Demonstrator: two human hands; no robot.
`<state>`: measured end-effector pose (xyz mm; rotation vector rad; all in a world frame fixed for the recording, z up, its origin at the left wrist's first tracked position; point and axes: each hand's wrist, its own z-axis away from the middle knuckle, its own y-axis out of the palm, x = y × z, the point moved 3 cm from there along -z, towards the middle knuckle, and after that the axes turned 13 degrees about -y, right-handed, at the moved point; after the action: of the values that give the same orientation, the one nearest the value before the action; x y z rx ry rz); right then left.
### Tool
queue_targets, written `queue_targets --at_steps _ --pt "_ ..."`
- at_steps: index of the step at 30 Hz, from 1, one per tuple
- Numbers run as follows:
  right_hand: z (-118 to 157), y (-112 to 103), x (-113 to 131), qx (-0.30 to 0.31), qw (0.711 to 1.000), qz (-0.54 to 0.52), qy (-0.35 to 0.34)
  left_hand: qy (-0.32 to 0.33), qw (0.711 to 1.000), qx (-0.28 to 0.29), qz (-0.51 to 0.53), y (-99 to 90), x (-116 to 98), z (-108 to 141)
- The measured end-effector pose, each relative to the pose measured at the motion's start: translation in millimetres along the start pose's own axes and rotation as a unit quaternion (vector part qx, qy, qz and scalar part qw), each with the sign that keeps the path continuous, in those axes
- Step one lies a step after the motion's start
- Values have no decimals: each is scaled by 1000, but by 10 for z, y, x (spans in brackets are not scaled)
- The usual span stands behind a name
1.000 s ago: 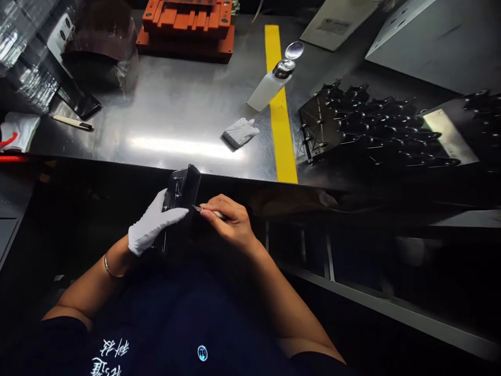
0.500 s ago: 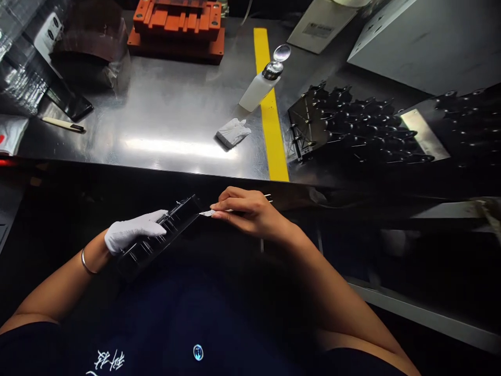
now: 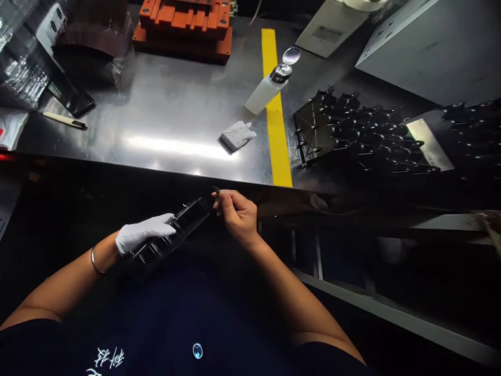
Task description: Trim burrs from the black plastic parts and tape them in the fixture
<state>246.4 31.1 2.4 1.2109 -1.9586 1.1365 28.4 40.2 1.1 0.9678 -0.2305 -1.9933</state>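
My left hand [image 3: 144, 234], in a white glove, is closed around a long black plastic part [image 3: 191, 216]. The part is tilted, its far end pointing up and to the right, with ribs and small posts along its inside. Just beyond that end, my bare right hand [image 3: 238, 214] is closed in a pinch. A small thin blade [image 3: 216, 189] pokes out above its fingertips, dark in this light; its handle is hidden in the hand. Blade and black part are apart.
On the metal bench [image 3: 176, 104] ahead lie a folded white glove [image 3: 238, 136], a white pump bottle [image 3: 264, 94] and a pen [image 3: 64, 120]. An orange fixture [image 3: 183, 31] stands behind. Right of the yellow tape [image 3: 278, 136] sit several black plastic parts [image 3: 360, 125].
My right hand has turned upward and the blade now points up instead of toward the part's end. My left hand with the black part has shifted slightly right.
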Motion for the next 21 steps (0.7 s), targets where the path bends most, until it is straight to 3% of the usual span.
queue_targets --at_steps 2,6,12,15,17,21 --pt "41 59 55 3 1000 24 6 42 996 -51 -56 5 -58 -22" --pt "46 102 179 34 996 79 -41 48 986 -115 -107 -8 -59 -40" --pt "89 85 202 88 987 130 -43 33 981 -135 -135 -48 40 -102" --pt "79 23 217 120 987 87 -56 51 971 -165 -165 -75 77 -148" --pt "54 -43 240 113 988 73 -76 96 948 -238 -186 -100 86 -156" --pt "22 -116 315 123 969 154 -149 218 866 -393 -217 -88 104 -102"
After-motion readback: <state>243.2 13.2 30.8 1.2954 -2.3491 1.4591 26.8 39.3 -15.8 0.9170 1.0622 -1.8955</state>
